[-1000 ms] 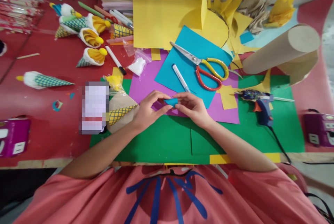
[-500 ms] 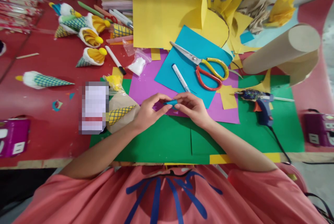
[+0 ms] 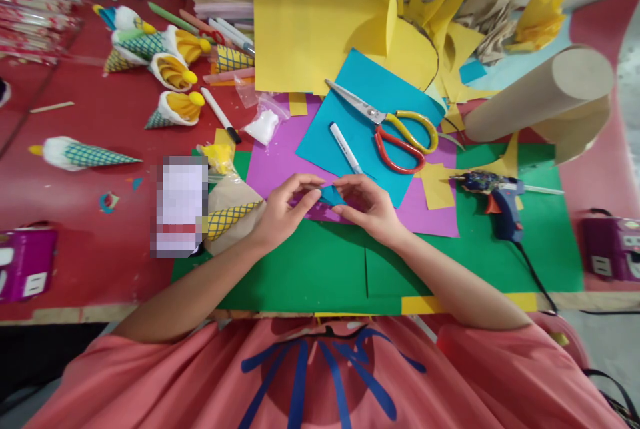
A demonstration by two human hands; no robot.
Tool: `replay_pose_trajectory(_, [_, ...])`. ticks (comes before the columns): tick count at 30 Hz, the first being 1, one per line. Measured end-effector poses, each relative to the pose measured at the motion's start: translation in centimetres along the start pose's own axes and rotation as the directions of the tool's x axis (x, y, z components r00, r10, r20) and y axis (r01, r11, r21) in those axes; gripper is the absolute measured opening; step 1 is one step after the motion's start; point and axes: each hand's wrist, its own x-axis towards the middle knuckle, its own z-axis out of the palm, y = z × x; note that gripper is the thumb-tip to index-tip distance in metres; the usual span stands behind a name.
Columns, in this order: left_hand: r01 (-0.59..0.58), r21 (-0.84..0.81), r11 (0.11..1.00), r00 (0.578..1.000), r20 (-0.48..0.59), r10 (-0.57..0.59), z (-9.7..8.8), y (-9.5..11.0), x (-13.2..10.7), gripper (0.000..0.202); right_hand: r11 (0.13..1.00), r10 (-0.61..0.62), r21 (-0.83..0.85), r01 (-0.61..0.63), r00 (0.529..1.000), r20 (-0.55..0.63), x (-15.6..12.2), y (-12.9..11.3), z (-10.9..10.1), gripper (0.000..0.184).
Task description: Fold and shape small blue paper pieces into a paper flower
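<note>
Between my fingertips is a small piece of blue paper, roughly triangular as it shows. My left hand pinches it from the left with thumb and fingers. On the other side my right hand grips its right edge, thumb below and fingers above. Both hands are over a purple sheet and a green sheet. Just beyond them lie a white marker and a larger blue sheet. Scissors with one yellow and one red handle rest on that sheet.
A glue gun with its cord lies at right, near a cardboard roll. At left are a phone, a patterned paper cone and several similar cones. Yellow card covers the back.
The blue paper looked curled between my fingertips; now it is more spread out, with a pointed corner. My fingers have shifted slightly around it.
</note>
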Motion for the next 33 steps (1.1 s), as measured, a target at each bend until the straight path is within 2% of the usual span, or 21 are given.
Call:
replay_pose_trajectory(5, [0.046, -0.071, 0.996, 0.999, -0.017, -0.048, -0.02, -0.20, 0.03, 0.024, 0.999, -0.009, 0.042, 0.009, 1.000, 0.015, -0.02, -0.02, 0.06, 0.030])
replay_pose_trajectory(9, [0.062, -0.088, 0.994, 0.998, -0.024, -0.064, 0.00, -0.06, 0.10, 0.026, 1.000, -0.019, 0.006, 0.019, 1.000, 0.010, -0.06, 0.01, 0.08, 0.031])
replay_pose_trajectory(17, [0.066, -0.125, 0.990, 0.997, 0.059, -0.059, -0.11, -0.02, 0.06, 0.029, 0.999, -0.042, -0.021, 0.042, 0.999, -0.006, 0.00, -0.12, -0.09, 0.032])
replay_pose_trajectory(21, [-0.059, -0.012, 0.998, 0.996, 0.063, 0.059, -0.09, -0.18, -0.30, 0.037, 0.995, -0.061, -0.077, 0.058, 0.997, -0.046, -0.02, -0.06, -0.01, 0.031])
replay_pose_trajectory(26, [-0.194, 0.231, 0.954, 0.980, 0.008, 0.197, -0.01, -0.07, -0.03, 0.006, 0.985, -0.105, -0.142, 0.100, 0.994, -0.026, -0.10, -0.11, 0.16, 0.029])
replay_pose_trajectory(29, [-0.194, 0.264, 0.945, 0.979, -0.002, 0.202, 0.06, -0.16, -0.02, 0.005, 0.971, -0.113, -0.211, 0.108, 0.994, -0.012, -0.09, -0.11, 0.11, 0.023])
replay_pose_trajectory(33, [-0.207, 0.305, 0.930, 0.976, 0.002, 0.217, 0.26, -0.20, -0.30, 0.005, 0.945, -0.188, -0.268, 0.188, 0.982, 0.028, -0.06, -0.03, 0.03, 0.012])
